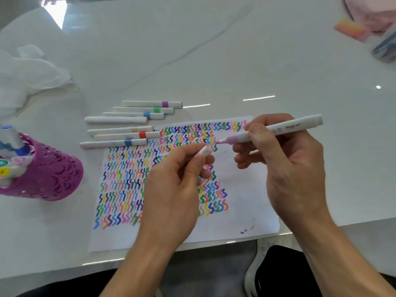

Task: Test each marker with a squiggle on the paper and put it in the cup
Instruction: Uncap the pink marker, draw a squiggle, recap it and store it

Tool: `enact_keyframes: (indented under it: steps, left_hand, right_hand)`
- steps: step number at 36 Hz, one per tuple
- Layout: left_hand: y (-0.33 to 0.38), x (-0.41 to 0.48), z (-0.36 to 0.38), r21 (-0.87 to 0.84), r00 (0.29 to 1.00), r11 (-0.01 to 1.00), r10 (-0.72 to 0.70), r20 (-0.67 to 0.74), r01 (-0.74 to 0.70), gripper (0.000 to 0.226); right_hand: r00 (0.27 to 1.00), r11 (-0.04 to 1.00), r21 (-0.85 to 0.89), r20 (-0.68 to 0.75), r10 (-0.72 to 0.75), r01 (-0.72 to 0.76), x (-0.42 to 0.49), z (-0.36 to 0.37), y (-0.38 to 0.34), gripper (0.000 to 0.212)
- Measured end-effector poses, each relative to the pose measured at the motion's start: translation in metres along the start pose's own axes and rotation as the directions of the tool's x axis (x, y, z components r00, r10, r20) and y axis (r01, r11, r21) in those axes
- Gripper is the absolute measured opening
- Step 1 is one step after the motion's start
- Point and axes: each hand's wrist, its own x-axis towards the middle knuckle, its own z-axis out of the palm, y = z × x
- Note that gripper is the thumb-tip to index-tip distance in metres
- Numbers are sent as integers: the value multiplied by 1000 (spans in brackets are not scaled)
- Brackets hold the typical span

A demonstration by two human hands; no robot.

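Observation:
My right hand (285, 166) grips an uncapped pink marker (278, 128), its tip pointing left just above the paper (242, 206). My left hand (171, 187) pinches the marker's white cap (206, 151), whose open end sits close to the pink tip. The paper is covered with rows of coloured squiggles. Several capped white markers (120, 131) lie side by side at the paper's far left corner. A purple perforated cup (49, 172) stands at the left with several markers in it.
Crumpled white tissue (27, 76) lies at the far left. At the far right are a pink-orange eraser-like block (349, 28) and a clear container (385, 48). The white table's near edge (353, 221) runs just below the paper.

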Motion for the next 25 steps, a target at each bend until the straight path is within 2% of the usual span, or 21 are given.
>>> enact_keyframes:
  steps: [14, 21, 25]
  left_hand:
    - [-2, -5, -4, 67, 997, 997, 41, 63, -46, 23]
    - [-4, -4, -5, 13, 998, 999, 46, 42, -47, 26]
    - [-5, -3, -8, 49, 998, 996, 69, 13, -69, 28]
  right_hand:
    - [995, 994, -92, 70, 71, -64, -4, 8, 8, 10]
    - [989, 995, 4, 111, 99, -100, -4, 9, 10, 9]
    - [983, 990, 65, 145, 115, -125, -4, 9, 13, 11]
